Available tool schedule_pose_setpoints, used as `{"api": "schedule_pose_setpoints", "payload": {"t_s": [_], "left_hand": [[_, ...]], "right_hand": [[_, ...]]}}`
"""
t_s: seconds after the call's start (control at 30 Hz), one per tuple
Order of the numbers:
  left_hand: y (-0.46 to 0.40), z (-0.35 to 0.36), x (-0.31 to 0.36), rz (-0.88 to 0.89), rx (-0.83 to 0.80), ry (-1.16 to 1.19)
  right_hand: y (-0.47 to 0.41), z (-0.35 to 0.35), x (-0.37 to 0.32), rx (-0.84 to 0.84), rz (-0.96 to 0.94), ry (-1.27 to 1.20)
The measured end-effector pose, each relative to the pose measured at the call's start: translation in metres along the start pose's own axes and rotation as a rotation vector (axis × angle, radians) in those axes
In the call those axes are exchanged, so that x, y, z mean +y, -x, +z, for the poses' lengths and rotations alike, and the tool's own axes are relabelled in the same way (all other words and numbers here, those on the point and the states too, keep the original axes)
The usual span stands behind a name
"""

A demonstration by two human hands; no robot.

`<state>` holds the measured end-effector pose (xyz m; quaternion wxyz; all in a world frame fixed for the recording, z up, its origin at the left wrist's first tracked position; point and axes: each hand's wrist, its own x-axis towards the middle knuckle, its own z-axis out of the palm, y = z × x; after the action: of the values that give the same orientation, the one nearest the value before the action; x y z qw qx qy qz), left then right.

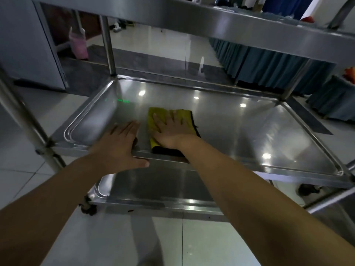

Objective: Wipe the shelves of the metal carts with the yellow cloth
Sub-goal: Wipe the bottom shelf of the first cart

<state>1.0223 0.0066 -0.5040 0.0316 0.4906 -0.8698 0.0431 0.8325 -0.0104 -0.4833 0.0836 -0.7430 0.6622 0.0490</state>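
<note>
From the head camera, a metal cart (107, 45) fills the view, with three shelves stacked one above another. The middle shelf (240, 131) is a shiny steel tray with a raised rim and rounded corners; ceiling lights show as bright spots on it.

The yellow cloth (153, 120) lies folded on the middle shelf, close to its near edge and somewhat left of the middle of that edge. A dark underside or second layer shows along the cloth's right side and at its near end, where it reaches the rim.

The right hand (171, 131) lies flat on the cloth, palm down, its fingers (173, 117) straight and spread wide, pressing the cloth against the shelf.

The left hand (119, 144) rests on the near edge of the same shelf, just beside the cloth on its left. Its fingers are straight and close together, lying on the shelf surface, and the thumb (142, 163) is stretched along the front of the rim. It holds nothing.

The top shelf (249, 27) runs across the upper part of the view. The bottom shelf (163, 183) shows beneath the forearms, with a castor (87, 207) at its near left corner.

Behind the cart stand tables with blue skirting (269, 68), and a pink bin (78, 47) sits at the far left on the tiled floor (192, 242).
</note>
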Motion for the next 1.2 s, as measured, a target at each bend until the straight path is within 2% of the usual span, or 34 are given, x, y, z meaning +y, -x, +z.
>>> {"api": "schedule_pose_setpoints", "payload": {"t_s": [0.13,0.3,0.5,0.7,0.83,1.0,1.2], "left_hand": [[0.002,0.0,0.001,-0.016,0.041,0.019],[0.003,-0.004,0.003,-0.055,0.021,0.066],[0.01,-0.016,0.014,-0.073,0.017,0.103],[0.01,-0.012,0.018,-0.115,0.018,0.037],[0.014,-0.011,0.025,-0.115,0.046,0.042],[0.012,-0.012,0.023,-0.105,0.024,0.002],[0.009,-0.005,0.012,-0.09,0.043,0.045]], "right_hand": [[0.014,0.005,-0.01,-0.036,-0.113,0.007],[0.046,0.005,0.017,-0.057,-0.115,-0.022],[0.083,0.011,0.088,-0.027,0.066,-0.019],[0.143,0.016,0.182,-0.014,0.312,0.027],[0.178,0.023,0.207,0.04,0.43,0.046],[0.18,0.03,0.178,0.079,0.443,0.099],[0.129,0.023,0.059,0.099,0.304,0.027]]}}
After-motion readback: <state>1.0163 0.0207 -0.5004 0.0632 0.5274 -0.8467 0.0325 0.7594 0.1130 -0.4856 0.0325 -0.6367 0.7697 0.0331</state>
